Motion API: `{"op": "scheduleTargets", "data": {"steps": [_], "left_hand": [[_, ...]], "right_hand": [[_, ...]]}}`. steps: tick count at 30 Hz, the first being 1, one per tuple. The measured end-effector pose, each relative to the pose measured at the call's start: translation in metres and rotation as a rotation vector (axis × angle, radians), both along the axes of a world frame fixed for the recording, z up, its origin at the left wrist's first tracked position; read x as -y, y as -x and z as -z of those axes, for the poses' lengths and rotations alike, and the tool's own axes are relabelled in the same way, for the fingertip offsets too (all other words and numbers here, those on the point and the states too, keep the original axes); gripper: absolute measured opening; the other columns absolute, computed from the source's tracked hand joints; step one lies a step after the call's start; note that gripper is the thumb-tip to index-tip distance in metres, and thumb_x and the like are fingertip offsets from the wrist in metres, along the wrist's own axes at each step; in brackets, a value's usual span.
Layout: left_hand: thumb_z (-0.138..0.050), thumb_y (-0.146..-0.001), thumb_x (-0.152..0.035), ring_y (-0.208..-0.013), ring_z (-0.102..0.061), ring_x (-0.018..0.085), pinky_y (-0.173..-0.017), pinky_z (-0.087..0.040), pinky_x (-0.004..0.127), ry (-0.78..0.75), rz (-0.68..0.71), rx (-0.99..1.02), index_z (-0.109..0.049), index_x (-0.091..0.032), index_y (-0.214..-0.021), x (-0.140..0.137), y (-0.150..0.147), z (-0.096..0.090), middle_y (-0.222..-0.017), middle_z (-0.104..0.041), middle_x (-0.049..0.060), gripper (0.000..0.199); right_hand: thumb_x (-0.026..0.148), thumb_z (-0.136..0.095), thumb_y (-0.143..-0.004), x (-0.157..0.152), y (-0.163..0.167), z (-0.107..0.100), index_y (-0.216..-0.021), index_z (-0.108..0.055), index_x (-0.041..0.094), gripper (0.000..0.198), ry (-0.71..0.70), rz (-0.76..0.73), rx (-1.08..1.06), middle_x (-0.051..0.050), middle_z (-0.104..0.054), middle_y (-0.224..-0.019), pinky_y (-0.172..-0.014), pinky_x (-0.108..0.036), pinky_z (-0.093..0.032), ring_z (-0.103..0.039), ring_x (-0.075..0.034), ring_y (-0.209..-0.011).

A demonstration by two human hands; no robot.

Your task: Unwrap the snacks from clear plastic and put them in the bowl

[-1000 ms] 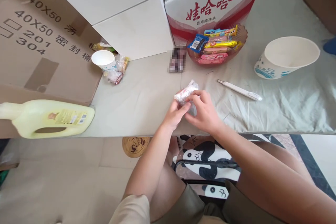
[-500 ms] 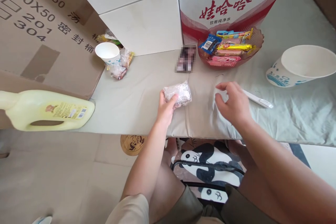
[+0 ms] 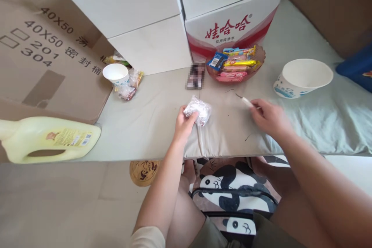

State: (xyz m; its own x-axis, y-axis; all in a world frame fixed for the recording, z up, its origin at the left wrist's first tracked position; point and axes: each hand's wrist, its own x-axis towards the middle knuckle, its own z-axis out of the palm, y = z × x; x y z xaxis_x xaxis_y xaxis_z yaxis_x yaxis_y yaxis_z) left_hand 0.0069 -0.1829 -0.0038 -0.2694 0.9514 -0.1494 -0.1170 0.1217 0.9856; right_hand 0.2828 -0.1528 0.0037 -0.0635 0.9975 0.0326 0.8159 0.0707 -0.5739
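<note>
A small packet wrapped in crinkled clear plastic (image 3: 202, 110) is pinched between the thumb and fingers of my left hand (image 3: 185, 124), above the cloth-covered surface. My right hand (image 3: 269, 116) is closed around a slim white utility knife (image 3: 247, 102), whose thin dark tip points left towards the bowl side. The knife is apart from the packet. Beyond both hands stands a reddish translucent bowl (image 3: 232, 80) of wrapped snacks (image 3: 236, 63). A small pixelated card-like item (image 3: 195, 76) lies just behind the packet.
A large paper cup (image 3: 286, 87) stands at right, near a blue object (image 3: 356, 66). At left are a small paper cup (image 3: 116, 75), plastic-wrapped snacks (image 3: 127, 92), a yellow jug (image 3: 37, 135) and a cardboard box (image 3: 58, 81). White cartons (image 3: 154, 52) line the back.
My right hand has closed on the white knife and lifted it off the cloth. The packet has turned in my left hand. The camera view has shifted slightly.
</note>
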Motion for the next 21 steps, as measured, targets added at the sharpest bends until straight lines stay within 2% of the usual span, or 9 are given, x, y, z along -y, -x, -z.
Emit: {"op": "scheduleTargets", "data": {"steps": [3,5,7,11,15,17,19,21], "left_hand": [[-0.080,-0.071,-0.043,-0.081,-0.063,0.015,-0.072,-0.053,0.028,-0.003,0.038,-0.066,-0.052,-0.023,-0.105,-0.004,-0.015,0.002,-0.097,-0.064,0.001,0.049],[-0.081,-0.070,-0.043,-0.080,-0.064,0.015,-0.072,-0.053,0.028,-0.013,0.067,-0.133,-0.053,-0.023,-0.105,-0.006,-0.025,0.003,-0.098,-0.065,0.001,0.049],[-0.082,-0.069,-0.042,-0.080,-0.064,0.015,-0.073,-0.053,0.027,-0.044,0.094,-0.169,-0.054,-0.023,-0.103,-0.008,-0.034,0.005,-0.098,-0.065,0.002,0.049],[-0.084,-0.066,-0.043,-0.084,-0.064,0.014,-0.077,-0.053,0.028,-0.047,0.059,-0.055,-0.054,-0.024,-0.105,-0.010,-0.040,0.006,-0.103,-0.066,0.002,0.052],[-0.080,-0.067,-0.046,-0.090,-0.066,0.015,-0.077,-0.055,0.027,0.005,-0.136,0.165,-0.051,-0.026,-0.104,-0.018,-0.027,0.001,-0.108,-0.066,0.003,0.051],[-0.077,-0.070,-0.043,-0.091,-0.066,0.014,-0.075,-0.055,0.026,0.000,-0.217,0.217,-0.050,-0.028,-0.111,-0.021,-0.020,-0.003,-0.117,-0.065,0.004,0.052],[-0.076,-0.071,-0.038,-0.092,-0.067,0.015,-0.074,-0.056,0.026,0.007,-0.221,0.211,-0.047,-0.033,-0.124,-0.021,-0.018,-0.006,-0.127,-0.063,0.004,0.061],[-0.078,-0.070,-0.037,-0.097,-0.068,0.018,-0.075,-0.057,0.029,0.025,-0.124,0.167,-0.044,-0.035,-0.131,-0.017,-0.021,-0.006,-0.133,-0.061,0.005,0.069]], "right_hand": [[0.037,-0.043,-0.092,0.009,0.021,-0.009,-0.097,-0.069,0.020,0.032,0.147,-0.146,-0.276,-0.004,-0.066,-0.069,-0.061,-0.030,-0.044,-0.061,-0.020,-0.063],[0.037,-0.041,-0.094,0.015,0.036,-0.012,-0.095,-0.069,0.020,0.033,0.139,-0.238,-0.354,-0.003,-0.064,-0.065,-0.062,-0.029,-0.045,-0.061,-0.018,-0.061],[0.035,-0.041,-0.095,0.019,0.046,-0.011,-0.098,-0.069,0.020,0.033,0.086,-0.281,-0.358,-0.004,-0.067,-0.070,-0.065,-0.029,-0.045,-0.063,-0.018,-0.065],[0.033,-0.038,-0.098,0.019,0.051,-0.005,-0.099,-0.071,0.020,0.035,0.085,-0.318,-0.257,-0.006,-0.071,-0.079,-0.067,-0.029,-0.044,-0.065,-0.020,-0.071],[0.032,-0.043,-0.097,0.015,0.041,0.000,-0.103,-0.074,0.023,0.033,0.080,-0.298,-0.089,-0.007,-0.075,-0.090,-0.067,-0.031,-0.044,-0.068,-0.024,-0.081],[0.033,-0.046,-0.096,0.013,0.034,0.001,-0.106,-0.075,0.024,0.032,0.084,-0.250,-0.019,-0.008,-0.076,-0.099,-0.065,-0.032,-0.043,-0.069,-0.025,-0.084],[0.036,-0.048,-0.095,0.010,0.026,0.002,-0.109,-0.075,0.025,0.032,0.075,-0.175,0.049,-0.008,-0.075,-0.107,-0.063,-0.033,-0.044,-0.069,-0.026,-0.084],[0.036,-0.047,-0.095,0.007,0.018,0.002,-0.110,-0.075,0.024,0.033,0.049,-0.093,0.122,-0.010,-0.072,-0.110,-0.063,-0.035,-0.045,-0.069,-0.027,-0.084]]}}
